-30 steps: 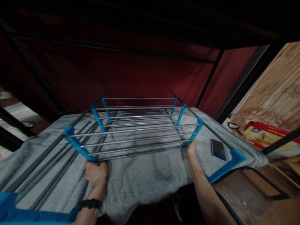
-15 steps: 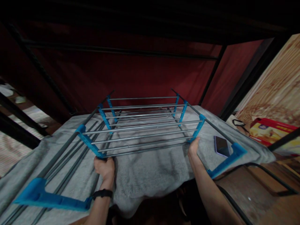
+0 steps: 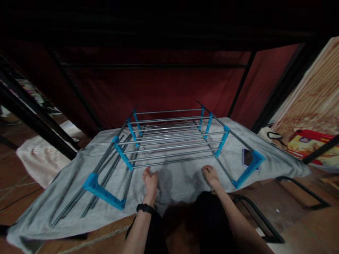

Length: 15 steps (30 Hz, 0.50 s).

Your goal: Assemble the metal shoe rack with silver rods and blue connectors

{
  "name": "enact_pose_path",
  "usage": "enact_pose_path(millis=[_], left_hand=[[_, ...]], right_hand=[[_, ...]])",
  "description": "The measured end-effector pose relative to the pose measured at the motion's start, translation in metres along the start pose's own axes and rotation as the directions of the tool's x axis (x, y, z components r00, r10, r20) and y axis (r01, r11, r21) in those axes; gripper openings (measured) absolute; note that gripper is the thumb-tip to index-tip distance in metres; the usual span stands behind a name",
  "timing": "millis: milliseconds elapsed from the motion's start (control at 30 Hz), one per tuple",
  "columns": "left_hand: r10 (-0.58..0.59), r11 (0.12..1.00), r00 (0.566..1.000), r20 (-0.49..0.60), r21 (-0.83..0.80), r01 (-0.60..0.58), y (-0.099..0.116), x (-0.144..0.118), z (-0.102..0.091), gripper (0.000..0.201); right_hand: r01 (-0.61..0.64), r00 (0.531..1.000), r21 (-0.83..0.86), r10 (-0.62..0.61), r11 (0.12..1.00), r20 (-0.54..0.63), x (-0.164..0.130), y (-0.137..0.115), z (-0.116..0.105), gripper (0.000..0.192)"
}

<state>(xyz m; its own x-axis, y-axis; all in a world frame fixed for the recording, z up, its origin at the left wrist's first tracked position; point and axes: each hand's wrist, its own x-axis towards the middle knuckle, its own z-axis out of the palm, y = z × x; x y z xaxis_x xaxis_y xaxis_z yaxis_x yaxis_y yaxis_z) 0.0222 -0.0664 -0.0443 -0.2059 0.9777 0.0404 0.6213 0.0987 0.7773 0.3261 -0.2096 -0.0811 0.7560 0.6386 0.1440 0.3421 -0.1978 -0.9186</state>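
A rack of grey metal tubes (image 3: 174, 149) with blue plastic brackets (image 3: 122, 154) lies on a grey blanket (image 3: 174, 187). In front of its lowest front tube, near the left bracket, my left hand (image 3: 150, 181) is open, thumb and fingers apart. It wears a black wristband. My right hand (image 3: 211, 175) is just over the blanket, short of the right bracket (image 3: 222, 141), fingers loosely bent and nothing in them. Blue end pieces stand at the near left (image 3: 103, 193) and near right (image 3: 249, 170) of the side tubes.
Several loose grey tubes (image 3: 92, 197) lie beneath the rack's left side. A phone (image 3: 248, 157) rests on the blanket at the right, partly behind the blue end piece. Black metal bars (image 3: 239, 84) frame the space, and a red and yellow package (image 3: 311, 146) is farther right.
Both hands have let go of the blue brackets and drawn inward, toward each other. The view has shifted, so the rack appears smaller and its left side farther right.
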Motion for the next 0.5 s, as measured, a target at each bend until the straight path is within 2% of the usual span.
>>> enact_pose_path(millis=[67,167,233,333,500], left_hand=[[0.097,0.993,0.983,0.154,0.057,-0.107,-0.003,-0.004,-0.007,0.041],[0.228,0.926,0.916,0.330,0.217,-0.309,-0.013,-0.012,-0.019,0.043],[0.280,0.863,0.880,0.383,0.300,-0.405,-0.021,-0.021,-0.026,0.048],[0.308,0.784,0.843,0.441,0.384,-0.487,-0.029,-0.035,-0.029,0.055],[0.267,0.729,0.834,0.484,0.464,-0.503,-0.030,-0.045,-0.027,0.061]], right_hand=[[0.146,0.987,-0.162,-0.132,0.976,0.094,-0.021,0.005,-0.006,0.037],[0.351,0.935,-0.445,-0.279,0.824,0.220,-0.041,0.010,-0.012,0.049],[0.392,0.920,-0.552,-0.304,0.736,0.248,-0.046,0.013,-0.013,0.053],[0.440,0.897,-0.631,-0.347,0.639,0.274,-0.046,0.018,-0.013,0.054],[0.484,0.870,-0.648,-0.405,0.589,0.282,-0.044,0.025,-0.014,0.054]])
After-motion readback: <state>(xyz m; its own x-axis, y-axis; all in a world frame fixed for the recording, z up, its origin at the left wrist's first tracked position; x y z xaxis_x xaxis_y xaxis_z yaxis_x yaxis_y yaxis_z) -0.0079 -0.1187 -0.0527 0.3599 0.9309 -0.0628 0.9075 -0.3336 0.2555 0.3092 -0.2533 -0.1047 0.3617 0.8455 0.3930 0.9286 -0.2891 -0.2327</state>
